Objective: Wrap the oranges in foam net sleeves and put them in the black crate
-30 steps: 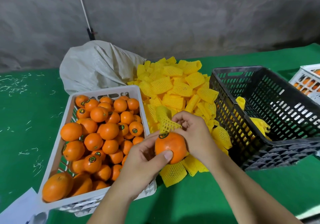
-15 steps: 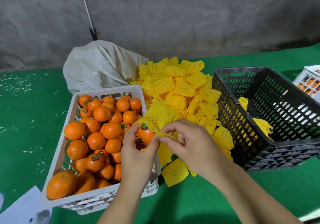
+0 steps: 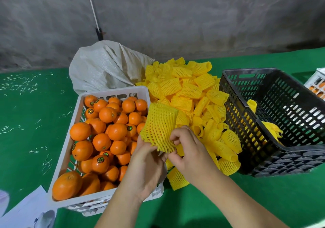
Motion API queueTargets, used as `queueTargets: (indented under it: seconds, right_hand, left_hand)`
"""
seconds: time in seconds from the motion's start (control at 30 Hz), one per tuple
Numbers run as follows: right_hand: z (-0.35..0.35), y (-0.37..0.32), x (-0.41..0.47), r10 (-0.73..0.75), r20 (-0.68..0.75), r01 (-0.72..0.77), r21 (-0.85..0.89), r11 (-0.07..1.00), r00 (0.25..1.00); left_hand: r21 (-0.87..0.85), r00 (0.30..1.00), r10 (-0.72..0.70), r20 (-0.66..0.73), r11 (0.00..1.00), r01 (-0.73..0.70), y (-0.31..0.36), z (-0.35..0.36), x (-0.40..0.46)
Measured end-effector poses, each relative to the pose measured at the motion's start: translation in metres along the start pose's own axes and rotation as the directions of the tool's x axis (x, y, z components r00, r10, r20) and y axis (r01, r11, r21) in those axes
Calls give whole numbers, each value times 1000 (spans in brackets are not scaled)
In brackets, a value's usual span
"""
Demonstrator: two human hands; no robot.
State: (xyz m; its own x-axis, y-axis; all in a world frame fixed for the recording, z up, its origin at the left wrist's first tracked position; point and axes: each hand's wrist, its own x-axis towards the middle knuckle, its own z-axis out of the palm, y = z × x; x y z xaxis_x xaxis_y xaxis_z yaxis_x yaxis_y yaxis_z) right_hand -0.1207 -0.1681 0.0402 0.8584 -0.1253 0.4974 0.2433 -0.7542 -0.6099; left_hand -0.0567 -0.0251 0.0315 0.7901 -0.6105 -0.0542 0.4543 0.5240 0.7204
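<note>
Head view: left hand (image 3: pixel 146 168) and right hand (image 3: pixel 189 150) grip a foam net sleeve (image 3: pixel 158 127), apparently around an orange; best stretched evenly before crating

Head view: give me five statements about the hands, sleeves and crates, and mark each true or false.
1. Both hands, left hand and right hand, hold one foam net sleeve. True.
2. The black crate is full of wrapped oranges. False: only a little yellow netting shows inside, with much of the crate bare.
3. The white crate holds unwrapped oranges. True.
4. The pile of sleeves lies left of the white crate. False: it lies between the two crates.
5. The sack sits inside the black crate. False: it sits behind the white crate.
</note>
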Motion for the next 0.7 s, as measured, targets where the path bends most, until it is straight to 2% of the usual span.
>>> queueTargets:
  seconds: [0.1,0.23,0.3,0.37,0.47,0.6,0.67,0.7]
  right_hand:
    - [0,1,2,72,-50,-71,31,997,996]
    - [-4,1,3,61,-47,-58,62,996,997]
    - [-7,0,0,39,-8,-38,117,992,999]
    - [-8,1,0,55,-41,-44,219,975,998]
    - [-8,1,3,171,-111,-131,300,945,979]
    - [-8,7,7,130,-16,-126,150,981,991]
    - [-8,9,9,162,-39,-151,200,968,986]
    - [-8,9,9,196,-50,-177,258,950,979]
  left_hand:
    - [-113,999,-31,7,993,32,4,5,-1]
    - [-2,988,-34,-147,999,34,-3,10,3]
    - [-18,983,-36,-182,999,33,-3,8,3]
    - [-3,983,5,-185,1000,-6,-1,4,3]
    - [75,984,79,-162,995,-67,-5,8,4]
    - [93,961,140,-240,988,-121,-11,21,1]
    - [196,952,226,-208,963,-186,-11,19,-1]
    - [311,940,288,-181,924,-223,-10,17,-1]
